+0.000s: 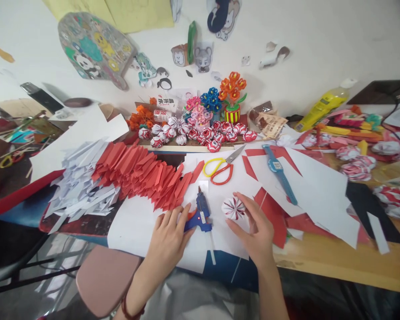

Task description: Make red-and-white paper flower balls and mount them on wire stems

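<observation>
My right hand [256, 224] pinches a round white paper flower with dark red stripes [233, 208] between thumb and fingertips, just above the white paper sheet. My left hand [169, 234] has its fingers curled round the handle of a blue hot glue gun [203, 212]. The gun's nozzle points away from me, and a clear glue stick [212, 249] juts from its back end. Beyond the gun, scissors [222, 168] with one yellow and one red handle lie with their blades slightly apart.
Left of the gun spreads a long pile of folded red paper strips [143, 175], beside white ones [86, 178]. Finished red-and-white paper flowers [215, 135] crowd the back. A blue watch [280, 173] rests on paper at right. A yellow bottle [326, 106] stands tilted behind.
</observation>
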`<state>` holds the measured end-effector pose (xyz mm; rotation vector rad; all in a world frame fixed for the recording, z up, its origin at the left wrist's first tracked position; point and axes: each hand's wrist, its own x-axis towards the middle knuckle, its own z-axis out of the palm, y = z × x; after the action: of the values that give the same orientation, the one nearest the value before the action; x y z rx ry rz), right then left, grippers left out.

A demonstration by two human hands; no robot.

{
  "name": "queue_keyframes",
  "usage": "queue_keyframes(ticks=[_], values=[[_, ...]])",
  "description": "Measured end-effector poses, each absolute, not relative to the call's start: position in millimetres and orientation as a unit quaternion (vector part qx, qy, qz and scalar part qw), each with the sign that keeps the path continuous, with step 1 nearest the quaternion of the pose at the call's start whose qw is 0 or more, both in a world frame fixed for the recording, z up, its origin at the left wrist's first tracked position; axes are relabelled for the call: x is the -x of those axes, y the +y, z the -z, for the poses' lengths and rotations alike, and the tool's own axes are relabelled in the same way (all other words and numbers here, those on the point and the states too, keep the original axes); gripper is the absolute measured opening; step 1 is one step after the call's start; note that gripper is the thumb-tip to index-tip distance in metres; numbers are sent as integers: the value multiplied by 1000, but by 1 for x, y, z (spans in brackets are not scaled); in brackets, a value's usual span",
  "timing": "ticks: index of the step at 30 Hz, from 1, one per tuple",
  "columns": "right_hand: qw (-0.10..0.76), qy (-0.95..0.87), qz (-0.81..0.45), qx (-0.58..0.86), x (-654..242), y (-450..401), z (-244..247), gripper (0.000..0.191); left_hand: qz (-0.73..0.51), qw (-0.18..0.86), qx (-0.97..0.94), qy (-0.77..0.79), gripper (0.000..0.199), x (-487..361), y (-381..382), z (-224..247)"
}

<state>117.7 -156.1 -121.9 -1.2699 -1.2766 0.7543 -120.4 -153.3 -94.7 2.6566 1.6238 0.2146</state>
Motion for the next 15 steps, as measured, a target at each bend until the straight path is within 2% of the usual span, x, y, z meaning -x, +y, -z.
queue_keyframes(ticks=[3,8,15], values=[[542,-561,-311,543,-114,-152,116,58,-116,-25,-873,472,52,116,-154,76],[526,-585,-294,543,-107,-147,103,57,-243,-59,-937,244,36,89,-154,51],[490,-606,-277,563,-107,-151,89,57,-290,-112,-949,57,24,64,-147,54]])
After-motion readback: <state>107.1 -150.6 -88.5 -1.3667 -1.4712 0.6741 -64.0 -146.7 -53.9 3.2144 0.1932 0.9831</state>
